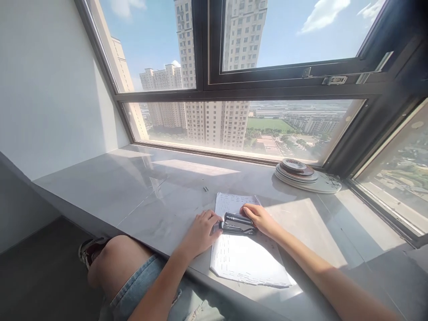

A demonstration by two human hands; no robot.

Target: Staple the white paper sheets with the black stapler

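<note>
A black stapler lies over a stack of white paper, its upper arm and base spread apart. My left hand closes its thumb and fingers on the stapler's left end. Round the right end, the fingers of my right hand are curled, partly hiding it. Rows of short dark marks that look like staples run along the paper's edges. Just beyond the paper, two small staple strips rest on the sill.
The wide grey marble-look sill carries everything. Stacked plates or round discs stand at the back right by the window frame. A white wall bounds the left side. My bent knee is below the front edge.
</note>
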